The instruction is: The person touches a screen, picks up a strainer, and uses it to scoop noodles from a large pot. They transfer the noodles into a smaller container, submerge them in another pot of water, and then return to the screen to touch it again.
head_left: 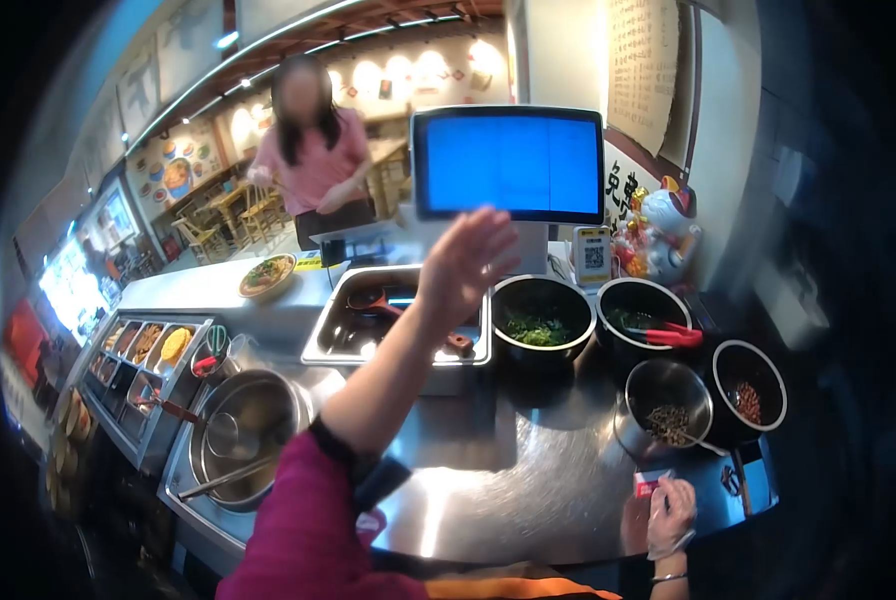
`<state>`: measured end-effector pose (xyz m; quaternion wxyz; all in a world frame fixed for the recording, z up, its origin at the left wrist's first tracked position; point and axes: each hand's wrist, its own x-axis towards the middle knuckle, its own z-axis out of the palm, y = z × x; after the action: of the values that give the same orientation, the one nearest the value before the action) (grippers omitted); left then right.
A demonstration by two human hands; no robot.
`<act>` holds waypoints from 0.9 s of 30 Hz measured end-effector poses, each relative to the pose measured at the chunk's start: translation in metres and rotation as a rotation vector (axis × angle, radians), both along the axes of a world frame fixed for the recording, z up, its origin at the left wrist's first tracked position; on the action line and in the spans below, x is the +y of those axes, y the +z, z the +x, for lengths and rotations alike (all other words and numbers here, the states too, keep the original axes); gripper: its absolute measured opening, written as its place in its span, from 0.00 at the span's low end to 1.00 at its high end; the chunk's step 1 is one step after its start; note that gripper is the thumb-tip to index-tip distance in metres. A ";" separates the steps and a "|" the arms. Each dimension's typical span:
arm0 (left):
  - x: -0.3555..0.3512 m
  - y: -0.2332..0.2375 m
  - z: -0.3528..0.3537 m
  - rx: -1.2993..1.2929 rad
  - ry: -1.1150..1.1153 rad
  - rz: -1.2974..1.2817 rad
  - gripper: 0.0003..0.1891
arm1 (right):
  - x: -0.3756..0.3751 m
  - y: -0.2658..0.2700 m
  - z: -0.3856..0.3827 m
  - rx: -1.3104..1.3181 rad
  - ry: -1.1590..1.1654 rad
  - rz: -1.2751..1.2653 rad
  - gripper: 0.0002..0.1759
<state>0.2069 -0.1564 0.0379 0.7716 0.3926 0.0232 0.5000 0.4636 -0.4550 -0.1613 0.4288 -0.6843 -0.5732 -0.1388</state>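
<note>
My left hand (473,255) is raised at the end of a stretched arm in a magenta sleeve. Its fingers are spread, with nothing in them, and it overlaps the lower edge of a blue-lit screen (509,165). Under the forearm is a rectangular metal tray (313,348) with dark ladle-like utensils. Low on the right, my right hand (673,512) wears a clear plastic glove, with a bracelet at the wrist. Its curled fingers close on a small red-and-white box (648,482) at the steel counter (528,480).
Black pots with greens (540,330), red tongs (668,335) and peanuts (747,403) line the right, beside a steel pot (658,395). Leftward stand a large steel pot (251,430) and a topping rack (143,360). Beyond the counter's filled bowl (267,275) stands a person (313,165).
</note>
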 end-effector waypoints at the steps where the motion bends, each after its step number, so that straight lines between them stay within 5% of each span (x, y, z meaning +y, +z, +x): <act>1: 0.018 0.009 0.014 0.008 0.052 -0.005 0.22 | -0.001 -0.001 0.002 0.014 0.016 -0.013 0.08; 8: 0.106 0.039 0.073 0.090 0.182 -0.023 0.32 | -0.001 -0.006 -0.006 0.000 0.092 -0.103 0.10; 13: 0.098 0.050 0.087 0.097 0.172 -0.043 0.31 | 0.000 0.008 -0.005 -0.157 0.147 -0.080 0.10; 17: 0.011 0.003 0.075 0.375 -0.311 0.326 0.23 | 0.002 -0.020 0.004 -0.170 0.090 -0.160 0.11; 18: -0.028 -0.005 0.062 0.767 -0.254 0.538 0.19 | 0.004 -0.027 0.005 -0.089 0.072 -0.192 0.11; 19: -0.054 -0.035 0.056 0.699 -0.224 1.046 0.15 | 0.003 -0.025 0.003 -0.102 0.067 -0.247 0.10; 21: -0.116 -0.085 0.026 0.813 -0.579 0.727 0.13 | 0.004 -0.022 0.000 -0.076 0.055 -0.274 0.11; 24: -0.154 -0.149 -0.023 1.033 -0.352 0.870 0.14 | 0.006 -0.016 -0.003 -0.086 0.045 -0.283 0.13; 27: -0.174 -0.169 -0.068 1.115 -0.196 0.452 0.13 | 0.005 -0.008 -0.004 -0.076 0.073 -0.288 0.12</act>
<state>0.1394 -0.3301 -0.1313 0.5834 0.7495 0.2806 0.1384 0.4591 -0.4502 -0.1697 0.3090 -0.7116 -0.6276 -0.0652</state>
